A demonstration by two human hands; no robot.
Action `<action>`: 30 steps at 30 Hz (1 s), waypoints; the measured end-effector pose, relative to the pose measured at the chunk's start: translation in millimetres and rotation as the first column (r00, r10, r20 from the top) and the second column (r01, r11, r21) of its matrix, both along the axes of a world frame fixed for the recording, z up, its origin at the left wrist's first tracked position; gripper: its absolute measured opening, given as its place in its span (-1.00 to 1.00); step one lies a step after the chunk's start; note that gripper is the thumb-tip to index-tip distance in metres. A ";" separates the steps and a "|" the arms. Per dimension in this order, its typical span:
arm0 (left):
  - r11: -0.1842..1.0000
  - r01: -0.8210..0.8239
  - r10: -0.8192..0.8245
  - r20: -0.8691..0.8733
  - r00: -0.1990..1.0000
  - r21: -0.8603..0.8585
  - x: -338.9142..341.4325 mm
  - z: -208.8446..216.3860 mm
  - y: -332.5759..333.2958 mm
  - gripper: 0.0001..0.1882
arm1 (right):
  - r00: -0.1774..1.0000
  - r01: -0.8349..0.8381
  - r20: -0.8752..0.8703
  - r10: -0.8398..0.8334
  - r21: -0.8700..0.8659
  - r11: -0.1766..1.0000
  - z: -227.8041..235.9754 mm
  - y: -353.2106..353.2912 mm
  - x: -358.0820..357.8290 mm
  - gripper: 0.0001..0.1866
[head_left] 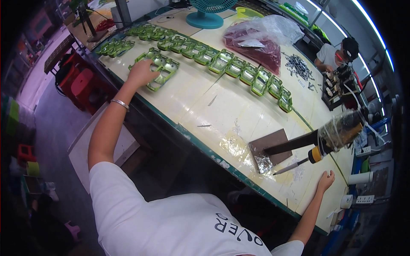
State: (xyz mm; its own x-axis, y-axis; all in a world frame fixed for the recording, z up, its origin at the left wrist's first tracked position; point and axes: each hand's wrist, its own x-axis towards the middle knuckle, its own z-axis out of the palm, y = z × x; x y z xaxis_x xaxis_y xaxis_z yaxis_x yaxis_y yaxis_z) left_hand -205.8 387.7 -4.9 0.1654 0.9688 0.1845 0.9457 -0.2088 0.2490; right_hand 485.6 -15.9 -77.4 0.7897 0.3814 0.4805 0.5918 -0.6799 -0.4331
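Note:
At the left of the table, my left hand (143, 73) reaches out with its fingers closed over the near side of a group of green plastic frames (166, 68). Its fingertips are partly hidden among them. A long row of similar green frames (220, 62) runs behind, from the far left toward the right. My right hand (326, 181) rests at the table's right side, its fingers slightly bent and apart, holding nothing. Nearest to it is an electric screwdriver (316, 153), hanging tip-down from a dark stand (273, 149) wrapped in clear plastic.
A clear bag of dark red parts (256, 45) lies at the back, beside a pile of small grey pieces (299, 67). A teal fan (205, 19) stands farther off. Another person (326, 57) works at a machine on the right. Red stools (85, 87) stand left of the table.

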 end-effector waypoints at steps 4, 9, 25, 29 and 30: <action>0.997 0.073 -0.072 -0.023 0.997 0.022 58.7 -1.1 -47.8 -0.49 | 1.000 0.003 -0.001 -0.003 0.035 0.999 0.8 0.7 -8.4 -0.60; 0.818 0.262 -0.203 -0.169 0.964 0.513 119.0 0.3 -94.5 -0.56 | 0.991 0.007 -0.132 0.018 0.185 0.983 6.4 -13.1 -37.0 -0.63; 0.585 0.750 -0.023 0.918 0.395 -0.309 136.4 23.4 -266.6 -0.97 | 0.224 -0.516 -0.438 0.871 0.705 0.487 81.7 -55.6 -336.4 -0.60; 0.252 0.894 0.070 0.928 0.365 -0.371 167.8 19.2 -329.8 -0.91 | -0.212 -0.309 -0.465 0.859 0.866 0.393 46.4 -38.2 -387.6 0.04; 0.241 0.904 0.062 0.935 0.348 -0.353 178.6 14.5 -338.1 -0.89 | -0.217 -0.212 -0.491 0.843 0.867 0.451 49.7 -39.7 -389.7 0.02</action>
